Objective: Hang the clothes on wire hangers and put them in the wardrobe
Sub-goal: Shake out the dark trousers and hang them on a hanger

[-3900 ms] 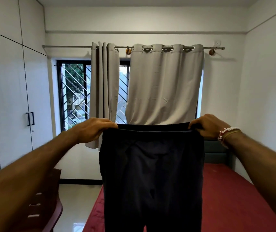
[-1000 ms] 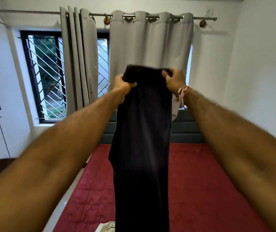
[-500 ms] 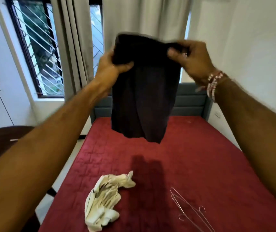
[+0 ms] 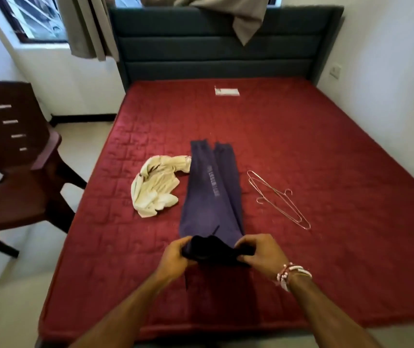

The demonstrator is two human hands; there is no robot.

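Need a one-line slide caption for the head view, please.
Both hands, left hand and right hand, lay dark trousers on red mattress.

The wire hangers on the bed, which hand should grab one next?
Probably the right hand. The wire hangers lie on the red mattress to the right of the dark trousers, nearer that hand. The left hand would have to cross over.

A red quilted mattress is seen filling the middle of the scene, backed at the far end by a dark padded headboard. A brown chair is placed at the left, and grey curtains are hung at the far window.
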